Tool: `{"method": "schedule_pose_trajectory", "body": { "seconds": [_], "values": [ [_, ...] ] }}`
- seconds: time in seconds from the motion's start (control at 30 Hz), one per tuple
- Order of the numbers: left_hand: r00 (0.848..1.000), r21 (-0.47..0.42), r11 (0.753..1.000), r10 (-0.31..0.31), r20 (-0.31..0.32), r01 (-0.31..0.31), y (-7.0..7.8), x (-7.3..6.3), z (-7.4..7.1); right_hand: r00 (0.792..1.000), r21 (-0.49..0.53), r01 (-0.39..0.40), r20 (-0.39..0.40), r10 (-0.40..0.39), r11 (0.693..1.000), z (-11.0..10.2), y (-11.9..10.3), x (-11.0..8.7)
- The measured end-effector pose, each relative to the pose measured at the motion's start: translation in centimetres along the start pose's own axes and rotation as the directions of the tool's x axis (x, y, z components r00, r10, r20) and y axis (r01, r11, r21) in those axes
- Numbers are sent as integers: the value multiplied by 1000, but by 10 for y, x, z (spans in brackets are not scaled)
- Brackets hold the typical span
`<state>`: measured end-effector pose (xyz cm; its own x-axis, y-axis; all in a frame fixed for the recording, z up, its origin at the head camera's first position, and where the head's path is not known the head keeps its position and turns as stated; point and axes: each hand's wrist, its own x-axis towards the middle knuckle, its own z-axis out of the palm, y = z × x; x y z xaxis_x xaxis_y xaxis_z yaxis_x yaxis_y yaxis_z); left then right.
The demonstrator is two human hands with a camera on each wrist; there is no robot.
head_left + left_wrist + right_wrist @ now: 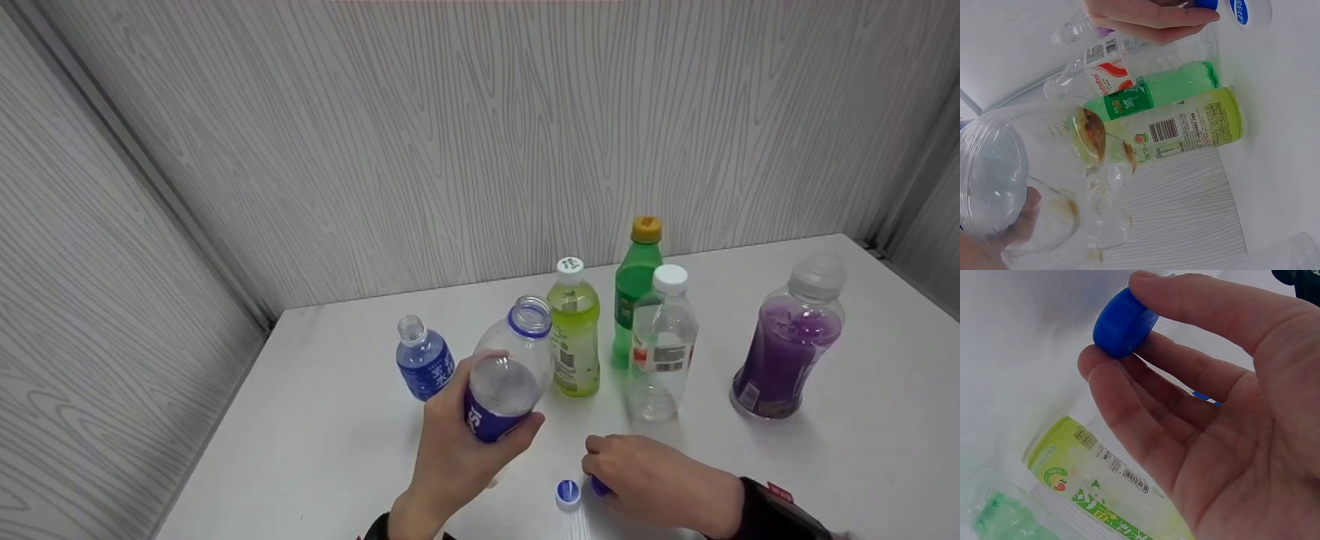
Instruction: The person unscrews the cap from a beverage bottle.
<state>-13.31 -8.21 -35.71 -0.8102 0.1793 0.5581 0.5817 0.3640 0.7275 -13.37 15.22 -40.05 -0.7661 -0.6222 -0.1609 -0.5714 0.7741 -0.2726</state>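
My left hand [450, 457] grips a clear bottle [504, 386] with a dark blue label and an uncapped neck. The bottle leans to the right, and its ribbed base shows large in the left wrist view. Low over the table, my right hand [652, 476] pinches a blue bottle cap [1123, 323] between thumb and fingertips; whether the cap touches the table I cannot tell. Just left of that hand lies a white cap [568, 493] with a blue top. Behind my left hand stands a small uncapped bottle [426, 364] with a blue label.
Toward the back stand a yellow-green drink bottle [576, 337], a green bottle [637, 277] with an orange cap and a clear bottle [664, 360] with a white cap. Farther right is a bottle of purple liquid [784, 352]. Wood-grain panels [450, 135] wall the white table [322, 435].
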Motion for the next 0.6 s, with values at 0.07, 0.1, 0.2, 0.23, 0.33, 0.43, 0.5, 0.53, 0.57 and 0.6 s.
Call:
{"method": "schedule_pose_trajectory", "body": {
  "seconds": [0.07, 0.1, 0.2, 0.23, 0.33, 0.43, 0.5, 0.53, 0.57, 0.6],
  "values": [
    [1000, 3, 1000, 4, -1, -4, 0, 0, 0, 1000, -5, 1, 3, -1, 1000, 1, 0, 0],
    [1000, 5, 1000, 8, -3, -8, 0, 0, 0, 1000, -14, 12, -3, -12, 1000, 2, 0, 0],
    [1000, 11, 1000, 19, -7, -19, -1, 1, 0, 998, -41, 48, -26, -49, 998, 5, 0, -1],
    [1000, 14, 1000, 23, -8, -23, -1, 1, 0, 997, -53, 61, -38, -63, 997, 7, 0, -1],
    [1000, 15, 1000, 24, -8, -24, -1, 1, 0, 996, -71, 76, -49, -80, 995, 8, 1, -1],
    [1000, 13, 1000, 20, -6, -20, -1, 0, 1, 997, -69, 63, -39, -66, 996, 9, 2, -1],
    [1000, 12, 1000, 16, -6, -16, -2, 0, 1, 999, -54, 42, -22, -44, 998, 9, 2, 0],
    [1000, 13, 1000, 17, -6, -17, -2, 0, 1, 999, -52, 36, -19, -37, 998, 9, 2, 0],
    [1000, 14, 1000, 17, -7, -17, -2, 0, 1, 999, -50, 32, -15, -33, 998, 9, 2, 1],
    [1000, 13, 1000, 16, -7, -16, -2, 0, 1, 1000, -47, 28, -12, -29, 999, 9, 2, 1]
  ]
}}
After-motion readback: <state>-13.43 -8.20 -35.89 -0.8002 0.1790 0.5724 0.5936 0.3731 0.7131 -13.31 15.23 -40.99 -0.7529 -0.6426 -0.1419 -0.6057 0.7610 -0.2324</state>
